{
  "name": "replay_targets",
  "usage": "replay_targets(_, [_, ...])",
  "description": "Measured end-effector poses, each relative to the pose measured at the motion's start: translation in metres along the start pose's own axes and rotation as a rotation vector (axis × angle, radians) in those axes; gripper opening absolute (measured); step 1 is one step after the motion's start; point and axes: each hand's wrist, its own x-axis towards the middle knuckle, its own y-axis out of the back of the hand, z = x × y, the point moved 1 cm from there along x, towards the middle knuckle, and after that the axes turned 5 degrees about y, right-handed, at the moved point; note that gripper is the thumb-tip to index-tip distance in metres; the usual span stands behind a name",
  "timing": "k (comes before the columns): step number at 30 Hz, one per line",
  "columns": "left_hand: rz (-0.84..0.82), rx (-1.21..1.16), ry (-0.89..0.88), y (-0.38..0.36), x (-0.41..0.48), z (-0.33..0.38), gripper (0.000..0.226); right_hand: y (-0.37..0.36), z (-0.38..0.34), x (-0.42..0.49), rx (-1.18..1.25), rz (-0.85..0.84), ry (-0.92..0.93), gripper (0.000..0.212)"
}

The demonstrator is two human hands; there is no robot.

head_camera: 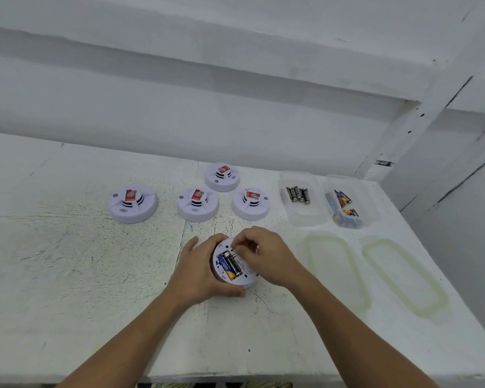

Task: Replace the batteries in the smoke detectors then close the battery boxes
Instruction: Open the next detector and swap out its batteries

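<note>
- Five smoke detectors sit on the white table [67, 261]. One, the flipped detector [220, 269], lies near the front edge with its battery bay open and two batteries [231, 266] inside.
- The left hand [196, 273] grips the flipped detector's left rim.
- The right hand [266, 259] bunches its fingertips [235, 244] at the bay's far end; I cannot tell whether they hold anything.
- Four upright detectors [133, 203] [198, 204] [222, 177] [250, 203] stand beyond the flipped detector.
- Two clear boxes [305, 215] [360, 191] of batteries sit beyond it to the right, with two lids [335, 270] [403, 278] on its right.
</note>
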Motion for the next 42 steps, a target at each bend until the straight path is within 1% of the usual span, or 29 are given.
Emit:
replay_targets(5, [0.075,0.018,-0.035,-0.003,0.002,-0.004,0.083,-0.012,-0.001,0.005,-0.19,-0.053,0.103,0.015])
replay_targets(9, [0.081,0.026,-0.021,-0.003,0.002,-0.002,0.082,-0.017,-0.004,0.01,-0.245,-0.086,0.114,0.015])
replay_targets(11, [0.088,0.027,-0.005,-0.004,0.001,-0.003,0.081,-0.018,-0.004,0.012,-0.258,-0.11,0.127,0.012])
replay_targets(15, [0.079,0.048,0.032,-0.006,0.002,-0.007,0.084,-0.021,-0.004,0.015,-0.273,-0.128,0.176,0.006])
replay_targets(18, [0.07,0.048,0.037,-0.005,0.002,-0.005,0.079,-0.021,-0.004,0.016,-0.26,-0.124,0.188,0.005])
replay_targets(20, [0.07,0.045,0.034,-0.004,0.002,-0.004,0.074,-0.019,-0.006,0.013,-0.218,-0.12,0.196,0.007])
replay_targets(24, [0.062,0.038,0.035,-0.003,0.002,-0.005,0.072,-0.011,-0.009,0.004,-0.115,-0.142,0.191,0.008])
replay_targets(26, [0.059,0.04,0.037,-0.003,0.002,-0.004,0.075,-0.008,-0.01,0.0,-0.056,-0.122,0.149,0.013])
replay_targets(29, [0.053,0.026,0.059,-0.001,0.002,-0.003,0.085,-0.001,-0.004,0.002,0.151,-0.081,-0.033,0.014])
replay_targets(31, [0.046,0.011,0.07,-0.001,0.001,-0.004,0.087,0.009,0.0,0.007,0.388,-0.042,-0.168,0.013])
replay_targets(33, [0.044,0.007,0.069,-0.001,0.0,-0.005,0.089,0.027,0.004,0.014,0.688,0.02,-0.294,0.012])
replay_targets(35, [0.043,0.0,0.08,-0.001,-0.001,-0.005,0.092,0.048,0.009,0.023,0.86,0.104,-0.391,0.012])
replay_targets(38, [0.045,-0.002,0.091,-0.002,-0.001,-0.006,0.095,0.082,0.023,0.04,0.897,0.256,-0.42,0.012])
replay_targets(40, [0.038,0.008,0.087,-0.002,0.0,-0.007,0.095,0.102,0.035,0.052,0.826,0.35,-0.417,0.012])
replay_targets(42, [0.041,0.003,0.084,-0.003,0.001,-0.008,0.092,0.117,0.049,0.062,0.683,0.381,-0.449,0.016])
